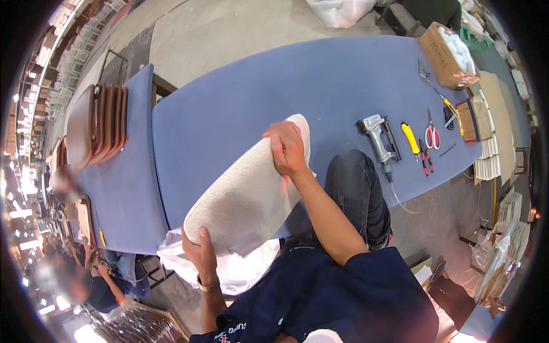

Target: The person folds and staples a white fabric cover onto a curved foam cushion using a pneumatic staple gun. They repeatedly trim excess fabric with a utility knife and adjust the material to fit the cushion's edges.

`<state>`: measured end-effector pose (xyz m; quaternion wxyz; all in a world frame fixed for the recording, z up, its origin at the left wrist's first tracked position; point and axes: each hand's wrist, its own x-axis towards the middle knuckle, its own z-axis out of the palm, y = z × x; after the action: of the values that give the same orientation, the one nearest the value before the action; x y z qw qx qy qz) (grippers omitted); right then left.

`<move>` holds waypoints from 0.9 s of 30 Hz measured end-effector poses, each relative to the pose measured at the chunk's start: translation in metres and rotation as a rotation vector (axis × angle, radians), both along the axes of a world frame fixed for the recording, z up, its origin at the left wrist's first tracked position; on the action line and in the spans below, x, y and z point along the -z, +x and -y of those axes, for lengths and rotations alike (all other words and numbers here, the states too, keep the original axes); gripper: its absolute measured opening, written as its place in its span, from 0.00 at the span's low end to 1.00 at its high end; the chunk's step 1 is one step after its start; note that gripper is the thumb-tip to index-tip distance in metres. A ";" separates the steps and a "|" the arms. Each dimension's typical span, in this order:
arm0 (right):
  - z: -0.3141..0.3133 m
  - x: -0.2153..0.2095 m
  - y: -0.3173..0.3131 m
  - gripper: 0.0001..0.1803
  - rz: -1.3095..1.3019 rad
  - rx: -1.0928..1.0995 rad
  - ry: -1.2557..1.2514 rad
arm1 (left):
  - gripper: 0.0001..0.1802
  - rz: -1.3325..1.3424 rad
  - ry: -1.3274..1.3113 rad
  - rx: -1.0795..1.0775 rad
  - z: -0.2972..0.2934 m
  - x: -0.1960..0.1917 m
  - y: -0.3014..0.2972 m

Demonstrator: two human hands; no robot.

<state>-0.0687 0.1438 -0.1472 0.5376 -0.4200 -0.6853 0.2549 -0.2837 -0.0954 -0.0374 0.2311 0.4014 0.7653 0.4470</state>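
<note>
1. Cream textured fabric covers the long padded panel [246,200], held aslant to the left of the staple gun [379,140], partly over the blue table [229,114].
2. Nearer the staple gun, the right hand [289,148] grasps the panel's far end, thumb on its upper face.
3. Farther left of the staple gun, the left hand [200,248] grips the near end, thumb on top, other fingers mostly hidden.
4. White plastic sheeting [246,271] lies below the panel, nearer the body than the staple gun.
5. Just right of the staple gun: a yellow hand tool [410,139], pliers [426,158], scissors [432,134].
6. Beyond the staple gun, far right: a cardboard box [437,54].
7. Well left of the staple gun: brown padded pieces [94,128].
</note>
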 end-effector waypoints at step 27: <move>0.109 -0.123 0.012 0.23 0.437 -0.596 -0.309 | 0.29 1.611 0.054 -0.380 -0.005 0.093 0.030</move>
<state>-0.0569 0.0346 -0.0247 0.2124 -0.3228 -0.8289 0.4045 -0.2533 -0.0907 -0.1302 0.6193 -0.1727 0.4091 0.6475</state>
